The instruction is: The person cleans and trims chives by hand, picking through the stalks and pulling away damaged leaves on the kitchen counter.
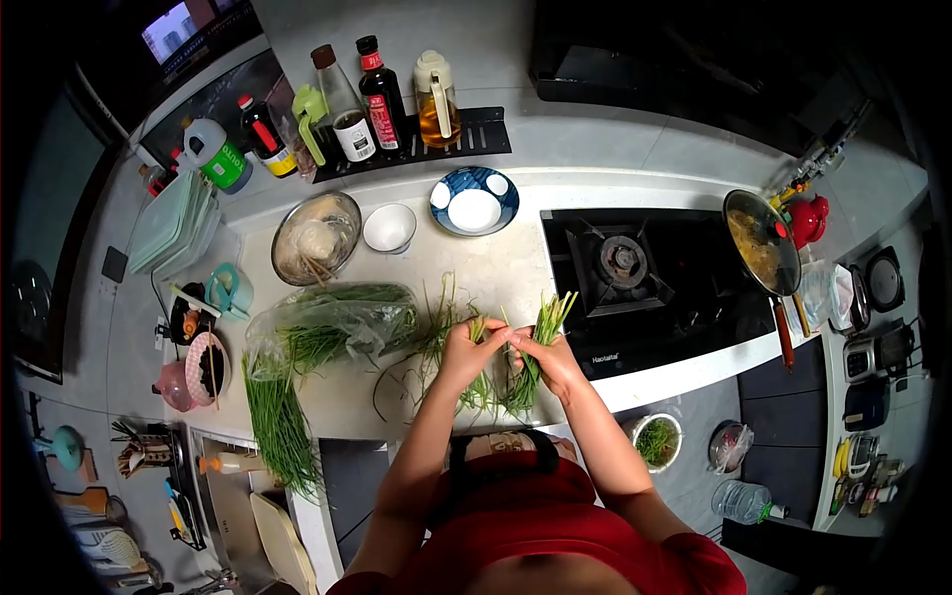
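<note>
One green bunch (552,317) fills my curled right grip (551,361); my left grip (468,349) pinches closed beside it, contents unclear, above the tabletop (501,266).

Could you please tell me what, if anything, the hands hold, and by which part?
The right hand holds a bunch of green stalks around its middle. The left hand meets the right at the fingers; whether it pinches a stalk cannot be told.

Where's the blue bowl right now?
Head view, upper middle: the blue bowl sits on the counter, between the white bowl on its left and the stove on its right.
</note>
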### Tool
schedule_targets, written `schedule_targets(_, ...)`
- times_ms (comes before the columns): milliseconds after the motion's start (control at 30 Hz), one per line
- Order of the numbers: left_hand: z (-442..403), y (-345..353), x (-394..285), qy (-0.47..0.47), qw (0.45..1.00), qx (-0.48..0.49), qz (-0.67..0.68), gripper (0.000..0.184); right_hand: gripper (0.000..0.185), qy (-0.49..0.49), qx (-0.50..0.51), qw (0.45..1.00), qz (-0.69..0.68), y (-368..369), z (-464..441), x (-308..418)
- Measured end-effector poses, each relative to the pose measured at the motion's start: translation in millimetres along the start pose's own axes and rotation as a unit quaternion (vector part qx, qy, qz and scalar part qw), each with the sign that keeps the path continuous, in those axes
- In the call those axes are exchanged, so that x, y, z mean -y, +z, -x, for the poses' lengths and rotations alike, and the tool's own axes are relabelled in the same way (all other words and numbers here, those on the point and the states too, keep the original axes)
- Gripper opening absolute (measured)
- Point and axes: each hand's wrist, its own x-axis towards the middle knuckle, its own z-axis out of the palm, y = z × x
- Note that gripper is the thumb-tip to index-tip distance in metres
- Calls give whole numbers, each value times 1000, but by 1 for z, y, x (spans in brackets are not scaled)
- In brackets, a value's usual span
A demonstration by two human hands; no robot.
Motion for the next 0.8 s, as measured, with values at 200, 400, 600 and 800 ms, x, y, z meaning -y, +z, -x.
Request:
schedule_targets(200, 1, -3, 2, 26, 999, -6, -39, 13, 19, 8, 15, 1000, -23, -3, -2, -6)
schedule_targets(400, 0, -1, 1, 53, 992, -50, -102, 15, 18, 12, 13, 999, -36, -1, -2, -7)
schedule_targets(600, 3, -3, 0, 81, 986, -15, -143, 14, 15, -20, -1, 1000, 12, 0, -2, -11)
schedule_targets(800, 3, -2, 5, 110, 976, -40, -181, 11, 15, 1, 6, 1000, -25, 0, 0, -10)
